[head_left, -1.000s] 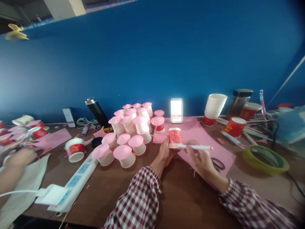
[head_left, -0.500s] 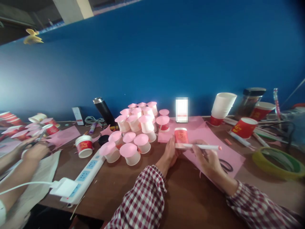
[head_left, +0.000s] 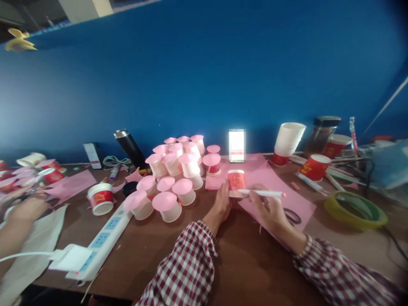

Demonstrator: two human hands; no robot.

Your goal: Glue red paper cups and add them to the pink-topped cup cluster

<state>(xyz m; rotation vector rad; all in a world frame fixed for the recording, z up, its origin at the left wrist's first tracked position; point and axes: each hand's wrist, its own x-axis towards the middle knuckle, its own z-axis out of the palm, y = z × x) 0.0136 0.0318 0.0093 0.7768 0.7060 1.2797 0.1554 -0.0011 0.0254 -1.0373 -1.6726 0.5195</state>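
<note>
My left hand [head_left: 220, 205] holds a red paper cup [head_left: 237, 180] with gold print from its left side, fingers closed against it. In my right hand [head_left: 269, 211] is a white marker pen [head_left: 267, 194] with a pink end, gripped almost level. The pen's left end lies at the cup's lower edge; whether it touches cannot be made out. Pink paper [head_left: 255, 166] spreads behind and beneath my right hand, with a dark scissor handle [head_left: 292, 216] on it. Left of the cup stand several white paper cups [head_left: 172, 212] topped by pink paper discs [head_left: 164, 201].
A power strip [head_left: 106, 242] with a white charger [head_left: 72, 257] lies left. A black flask [head_left: 129, 146] and a bright phone-like screen [head_left: 237, 146] stand behind. Stacked cups [head_left: 289, 140] and yellow tape [head_left: 355, 210] are right. Another person's hands [head_left: 27, 208] work at far left.
The view has swung slightly right, so everything sits further left. Against the cup, the pen's left end has shifted a little to the right. Both hands keep their holds.
</note>
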